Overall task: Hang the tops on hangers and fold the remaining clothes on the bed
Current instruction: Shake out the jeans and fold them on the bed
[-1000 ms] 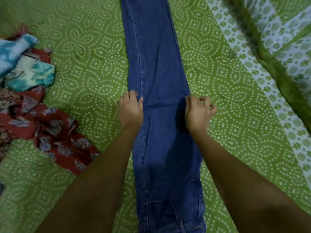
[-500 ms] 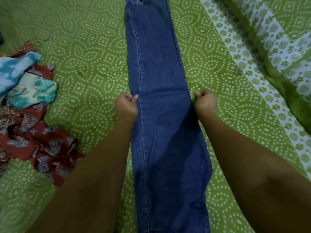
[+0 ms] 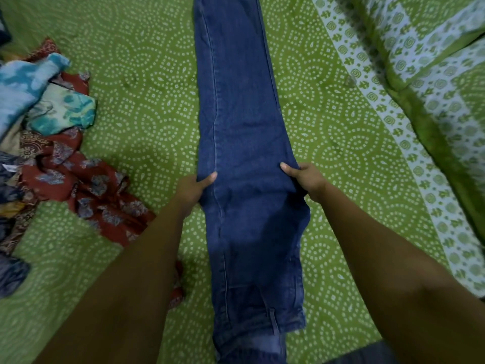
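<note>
the blue jeans (image 3: 244, 153) lie lengthwise down the middle of the green bed (image 3: 147, 106), the left hand (image 3: 193, 189) and right hand (image 3: 305, 179) each gripping a side edge.

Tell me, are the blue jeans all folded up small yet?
Not yet. The jeans lie stretched long on the bed, legs doubled together, each hand gripping an edge.

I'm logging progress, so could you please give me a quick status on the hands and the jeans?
Left hand and right hand pinch the jeans at opposite edges. Jeans lengthwise on bedsheet, not yet folded across. Clothes pile lies apart, left.
</note>
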The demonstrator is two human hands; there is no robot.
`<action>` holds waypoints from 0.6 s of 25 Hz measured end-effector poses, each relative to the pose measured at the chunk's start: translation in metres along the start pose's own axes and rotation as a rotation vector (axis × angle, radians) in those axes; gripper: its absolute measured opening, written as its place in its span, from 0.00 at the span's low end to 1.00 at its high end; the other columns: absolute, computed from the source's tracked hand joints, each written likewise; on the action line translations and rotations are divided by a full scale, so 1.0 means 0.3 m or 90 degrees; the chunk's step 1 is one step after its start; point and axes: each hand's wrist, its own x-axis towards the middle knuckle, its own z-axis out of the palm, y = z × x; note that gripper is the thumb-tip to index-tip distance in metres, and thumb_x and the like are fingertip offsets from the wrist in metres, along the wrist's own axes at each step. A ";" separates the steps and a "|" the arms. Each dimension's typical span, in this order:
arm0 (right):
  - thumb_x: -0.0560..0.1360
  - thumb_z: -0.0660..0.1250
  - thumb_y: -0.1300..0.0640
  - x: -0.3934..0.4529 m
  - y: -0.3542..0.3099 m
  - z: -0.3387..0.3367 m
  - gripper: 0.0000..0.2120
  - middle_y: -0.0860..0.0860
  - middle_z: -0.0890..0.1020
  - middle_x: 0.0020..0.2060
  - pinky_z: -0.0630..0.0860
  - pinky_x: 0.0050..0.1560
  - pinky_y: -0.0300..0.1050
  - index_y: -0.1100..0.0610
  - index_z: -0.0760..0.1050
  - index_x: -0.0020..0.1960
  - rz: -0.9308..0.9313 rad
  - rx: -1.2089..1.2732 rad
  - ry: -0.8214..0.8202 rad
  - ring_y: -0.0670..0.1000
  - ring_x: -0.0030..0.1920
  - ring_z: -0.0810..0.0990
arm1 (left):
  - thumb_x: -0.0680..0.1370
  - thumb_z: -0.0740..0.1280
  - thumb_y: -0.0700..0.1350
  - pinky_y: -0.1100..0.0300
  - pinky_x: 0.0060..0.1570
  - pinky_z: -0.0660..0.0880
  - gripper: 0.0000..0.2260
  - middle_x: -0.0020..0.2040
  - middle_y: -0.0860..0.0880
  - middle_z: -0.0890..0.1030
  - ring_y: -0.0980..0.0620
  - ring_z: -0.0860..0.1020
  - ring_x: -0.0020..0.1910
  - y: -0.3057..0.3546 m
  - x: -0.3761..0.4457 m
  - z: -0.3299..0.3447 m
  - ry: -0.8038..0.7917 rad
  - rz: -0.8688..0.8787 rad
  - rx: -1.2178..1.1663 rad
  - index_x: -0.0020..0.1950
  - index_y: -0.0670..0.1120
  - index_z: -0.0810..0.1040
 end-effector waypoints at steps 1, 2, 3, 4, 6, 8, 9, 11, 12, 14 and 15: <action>0.72 0.72 0.48 -0.034 0.045 0.000 0.16 0.53 0.84 0.43 0.79 0.38 0.41 0.61 0.80 0.48 0.012 -0.016 -0.008 0.53 0.43 0.82 | 0.74 0.71 0.49 0.52 0.61 0.74 0.23 0.61 0.46 0.80 0.49 0.79 0.58 -0.032 -0.042 -0.003 -0.021 -0.010 0.011 0.66 0.41 0.75; 0.68 0.74 0.44 -0.078 0.093 0.002 0.21 0.56 0.84 0.45 0.80 0.43 0.44 0.61 0.81 0.49 0.020 -0.004 -0.029 0.55 0.46 0.83 | 0.74 0.71 0.49 0.53 0.59 0.75 0.22 0.61 0.46 0.80 0.49 0.79 0.57 -0.062 -0.098 -0.003 -0.036 -0.016 0.019 0.66 0.41 0.75; 0.63 0.77 0.41 -0.116 0.142 0.000 0.28 0.57 0.84 0.48 0.80 0.48 0.46 0.62 0.81 0.51 0.024 0.027 -0.064 0.56 0.49 0.83 | 0.75 0.71 0.48 0.55 0.57 0.76 0.22 0.60 0.47 0.80 0.49 0.79 0.57 -0.092 -0.152 -0.008 -0.051 -0.016 0.021 0.66 0.41 0.75; 0.59 0.79 0.39 -0.160 0.190 -0.006 0.34 0.57 0.84 0.52 0.80 0.51 0.48 0.63 0.80 0.55 0.025 0.067 -0.105 0.56 0.52 0.83 | 0.74 0.70 0.47 0.56 0.55 0.76 0.22 0.58 0.48 0.81 0.49 0.80 0.57 -0.119 -0.211 -0.020 -0.067 -0.014 0.012 0.66 0.41 0.74; 0.59 0.79 0.44 -0.254 0.287 -0.031 0.36 0.56 0.82 0.57 0.78 0.55 0.46 0.64 0.78 0.60 0.050 0.146 -0.201 0.54 0.57 0.81 | 0.72 0.70 0.48 0.55 0.57 0.76 0.23 0.55 0.52 0.82 0.51 0.80 0.55 -0.174 -0.317 -0.072 -0.140 -0.048 0.019 0.65 0.42 0.75; 0.60 0.79 0.50 -0.369 0.397 -0.057 0.34 0.54 0.81 0.58 0.76 0.60 0.45 0.63 0.76 0.62 0.147 0.086 -0.312 0.53 0.60 0.79 | 0.67 0.76 0.52 0.55 0.60 0.75 0.29 0.57 0.51 0.82 0.52 0.80 0.56 -0.230 -0.435 -0.129 -0.279 -0.138 0.119 0.64 0.43 0.76; 0.58 0.81 0.51 -0.432 0.457 -0.063 0.36 0.52 0.81 0.58 0.74 0.63 0.46 0.62 0.76 0.62 0.221 -0.003 -0.369 0.52 0.61 0.79 | 0.62 0.80 0.55 0.58 0.58 0.75 0.33 0.57 0.51 0.82 0.53 0.80 0.57 -0.272 -0.489 -0.153 -0.358 -0.203 0.193 0.63 0.44 0.77; 0.49 0.85 0.51 -0.527 0.565 -0.063 0.43 0.50 0.80 0.57 0.74 0.63 0.45 0.61 0.75 0.60 0.365 -0.201 -0.431 0.51 0.60 0.77 | 0.53 0.82 0.60 0.64 0.53 0.75 0.37 0.55 0.56 0.82 0.57 0.80 0.55 -0.361 -0.572 -0.176 -0.496 -0.325 0.324 0.59 0.50 0.78; 0.51 0.85 0.52 -0.554 0.575 -0.053 0.42 0.51 0.78 0.55 0.76 0.61 0.45 0.60 0.72 0.61 0.403 -0.268 -0.420 0.51 0.58 0.77 | 0.52 0.81 0.62 0.64 0.54 0.74 0.37 0.57 0.57 0.81 0.58 0.79 0.56 -0.403 -0.598 -0.176 -0.515 -0.366 0.369 0.58 0.53 0.77; 0.65 0.78 0.50 -0.549 0.515 -0.018 0.32 0.55 0.78 0.51 0.78 0.56 0.46 0.62 0.71 0.63 0.387 -0.326 -0.342 0.51 0.49 0.78 | 0.58 0.77 0.67 0.56 0.57 0.74 0.35 0.61 0.51 0.78 0.53 0.78 0.57 -0.442 -0.615 -0.158 -0.399 -0.381 0.344 0.60 0.55 0.73; 0.70 0.74 0.47 -0.530 0.456 0.001 0.28 0.57 0.79 0.51 0.79 0.53 0.47 0.64 0.72 0.61 0.332 -0.342 -0.271 0.52 0.46 0.79 | 0.63 0.75 0.67 0.53 0.55 0.75 0.34 0.61 0.47 0.78 0.50 0.79 0.55 -0.442 -0.591 -0.144 -0.270 -0.342 0.300 0.62 0.51 0.73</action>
